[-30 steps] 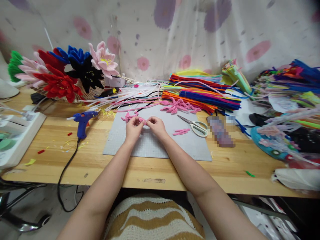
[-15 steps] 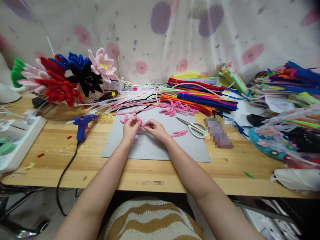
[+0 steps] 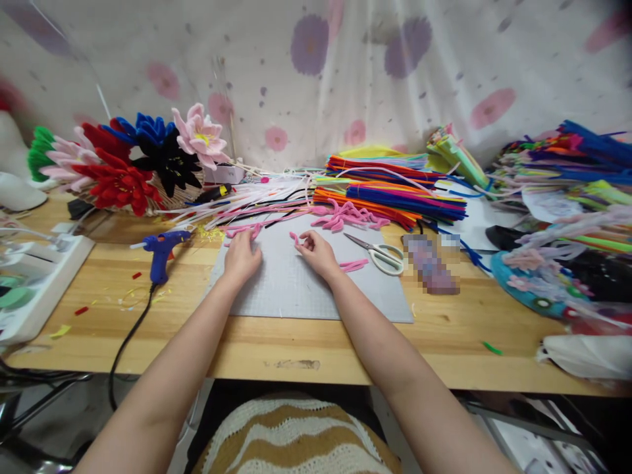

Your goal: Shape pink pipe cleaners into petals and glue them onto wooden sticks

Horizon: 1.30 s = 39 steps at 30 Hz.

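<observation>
Grip: right hand [image 3: 318, 253] pinching pink strip [image 3: 295, 239]; left hand [image 3: 243, 257], cannot tell; blurred item [image 3: 431, 264] unreadable.

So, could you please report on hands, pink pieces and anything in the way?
Right hand holds small pink piece. Left hand at other pink pieces, grip unclear. Scissors apart from both hands.

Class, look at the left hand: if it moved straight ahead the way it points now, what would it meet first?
Probably the pink fuzzy pieces just ahead of the left hand; depth is unclear, so it may already touch them.
</observation>
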Tool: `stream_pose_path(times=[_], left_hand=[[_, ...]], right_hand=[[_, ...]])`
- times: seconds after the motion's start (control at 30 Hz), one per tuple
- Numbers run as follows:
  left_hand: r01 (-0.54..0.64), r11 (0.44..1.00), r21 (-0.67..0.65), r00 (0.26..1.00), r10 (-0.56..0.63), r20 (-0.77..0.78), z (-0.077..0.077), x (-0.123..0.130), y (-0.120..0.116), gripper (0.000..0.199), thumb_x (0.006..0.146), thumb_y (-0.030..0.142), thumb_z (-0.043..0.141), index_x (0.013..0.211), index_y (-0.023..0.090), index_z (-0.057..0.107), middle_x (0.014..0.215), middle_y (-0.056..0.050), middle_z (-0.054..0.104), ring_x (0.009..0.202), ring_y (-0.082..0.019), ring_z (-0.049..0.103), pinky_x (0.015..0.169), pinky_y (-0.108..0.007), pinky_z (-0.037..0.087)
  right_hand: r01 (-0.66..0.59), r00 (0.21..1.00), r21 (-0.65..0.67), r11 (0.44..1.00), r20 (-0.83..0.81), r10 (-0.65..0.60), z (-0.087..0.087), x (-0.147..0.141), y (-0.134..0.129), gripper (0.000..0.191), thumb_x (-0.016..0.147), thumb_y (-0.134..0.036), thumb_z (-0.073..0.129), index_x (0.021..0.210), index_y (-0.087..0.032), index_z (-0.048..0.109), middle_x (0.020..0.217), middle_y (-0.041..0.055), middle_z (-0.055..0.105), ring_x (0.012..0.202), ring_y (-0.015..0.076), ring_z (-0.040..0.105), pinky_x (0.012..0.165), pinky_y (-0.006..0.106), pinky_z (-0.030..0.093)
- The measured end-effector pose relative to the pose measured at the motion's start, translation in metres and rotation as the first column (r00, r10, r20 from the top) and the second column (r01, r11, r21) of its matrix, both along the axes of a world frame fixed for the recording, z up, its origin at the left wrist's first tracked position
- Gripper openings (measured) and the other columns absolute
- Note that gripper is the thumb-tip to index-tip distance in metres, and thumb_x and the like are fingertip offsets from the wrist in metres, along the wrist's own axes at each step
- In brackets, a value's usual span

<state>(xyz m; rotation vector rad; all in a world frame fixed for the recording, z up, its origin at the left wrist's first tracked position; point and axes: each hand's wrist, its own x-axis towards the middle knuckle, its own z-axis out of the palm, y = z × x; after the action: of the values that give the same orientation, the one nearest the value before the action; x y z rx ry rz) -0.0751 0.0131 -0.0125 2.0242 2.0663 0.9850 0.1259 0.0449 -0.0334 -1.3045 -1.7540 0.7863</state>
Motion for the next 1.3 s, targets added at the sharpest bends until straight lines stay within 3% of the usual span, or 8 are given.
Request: stream_pose_path(times=[0.23, 0.47, 0.67, 0.83, 0.9, 0.97, 1.1, 1.3], left_hand=[[-0.112, 0.993, -0.019, 0.988, 0.11, -0.113, 0.001, -0.002, 0.019, 0.027, 0.07, 0.02, 0.056, 0.097, 0.018, 0.055, 0.097, -0.013, 0.06, 0.096, -0.03, 0.054, 0.081, -0.042, 0.041], [-0.008, 0.994, 0.112, 0.999, 0.003, 0.044, 0.004, 0.006, 0.006, 0.021, 0.074, 0.015, 0.048, 0.094, 0.018, 0.055, 0.085, -0.008, 0.063, 0.079, -0.021, 0.058, 0.074, -0.034, 0.043], [0.325, 0.935, 0.139, 0.944, -0.329, 0.007, 0.011, 0.025, -0.015, 0.019, 0.072, 0.014, 0.049, 0.087, 0.02, 0.058, 0.087, -0.006, 0.064, 0.086, -0.02, 0.057, 0.08, -0.033, 0.043], [0.27, 0.947, 0.175, 0.935, -0.301, 0.186, 0.01, 0.028, -0.011, 0.012, 0.074, 0.018, 0.052, 0.084, 0.021, 0.058, 0.088, -0.006, 0.063, 0.089, -0.02, 0.057, 0.083, -0.035, 0.043], [0.162, 0.965, 0.208, 0.881, -0.236, 0.41, 0.008, 0.034, -0.009, 0.019, 0.072, 0.02, 0.056, 0.091, 0.021, 0.055, 0.094, -0.006, 0.061, 0.087, -0.017, 0.058, 0.078, -0.032, 0.047], [0.036, 0.984, 0.172, 0.712, -0.146, 0.687, 0.006, 0.044, -0.007, 0.033, 0.067, 0.022, 0.061, 0.098, 0.02, 0.049, 0.098, -0.006, 0.058, 0.08, -0.014, 0.059, 0.067, -0.028, 0.049], [0.077, 0.997, -0.027, 0.376, -0.004, 0.927, 0.003, 0.058, 0.0, 0.04, 0.057, 0.025, 0.067, 0.091, 0.018, 0.046, 0.079, -0.001, 0.058, 0.068, -0.012, 0.059, 0.059, -0.026, 0.049], [0.171, 0.985, 0.005, 0.486, -0.089, 0.87, 0.006, 0.054, 0.004, 0.039, 0.054, 0.021, 0.068, 0.088, 0.018, 0.049, 0.068, 0.001, 0.061, 0.062, -0.012, 0.059, 0.06, -0.025, 0.046]], right_hand=[[0.05, 0.996, -0.077, 0.996, -0.065, -0.055, -0.003, 0.0, 0.0, 0.028, 0.071, -0.037, 0.056, 0.092, -0.02, 0.053, 0.066, -0.0049, 0.051, 0.059, 0.0101, 0.046, 0.06, 0.023, 0.035], [0.06, 0.985, -0.02, 0.998, -0.158, -0.062, 0.008, -0.005, -0.006, 0.029, 0.073, -0.044, 0.055, 0.086, -0.019, 0.055, 0.065, -0.0031, 0.05, 0.06, 0.0104, 0.046, 0.06, 0.023, 0.036], [-0.111, 0.968, -0.052, 0.992, -0.231, 0.096, 0.014, -0.007, -0.01, 0.037, 0.077, -0.051, 0.046, 0.084, -0.017, 0.058, 0.072, -0.0001, 0.057, 0.065, 0.0102, 0.048, 0.063, 0.022, 0.039], [-0.33, 0.928, -0.171, 0.929, -0.237, 0.286, 0.015, -0.005, -0.01, 0.037, 0.076, -0.049, 0.049, 0.067, -0.015, 0.06, 0.06, -0.0007, 0.055, 0.055, 0.0089, 0.046, 0.055, 0.022, 0.036], [-0.328, 0.925, -0.176, 0.928, -0.259, 0.278, 0.015, -0.007, -0.011, 0.035, 0.075, -0.047, 0.051, 0.067, -0.014, 0.061, 0.058, -0.0014, 0.054, 0.053, 0.0085, 0.044, 0.053, 0.021, 0.035], [-0.276, 0.937, -0.139, 0.951, -0.261, 0.233, 0.014, -0.01, -0.013, 0.034, 0.076, -0.046, 0.05, 0.069, -0.015, 0.061, 0.06, -0.0013, 0.054, 0.055, 0.0087, 0.044, 0.055, 0.022, 0.035], [-0.237, 0.965, -0.034, 0.971, -0.12, 0.232, 0.012, -0.012, -0.015, 0.027, 0.075, -0.042, 0.052, 0.072, -0.017, 0.062, 0.068, -0.0003, 0.057, 0.061, 0.0102, 0.046, 0.059, 0.022, 0.035], [-0.204, 0.971, -0.032, 0.979, -0.138, 0.198, 0.016, -0.008, -0.013, 0.025, 0.074, -0.041, 0.053, 0.072, -0.016, 0.059, 0.073, 0.0009, 0.058, 0.064, 0.0103, 0.047, 0.062, 0.023, 0.037]])
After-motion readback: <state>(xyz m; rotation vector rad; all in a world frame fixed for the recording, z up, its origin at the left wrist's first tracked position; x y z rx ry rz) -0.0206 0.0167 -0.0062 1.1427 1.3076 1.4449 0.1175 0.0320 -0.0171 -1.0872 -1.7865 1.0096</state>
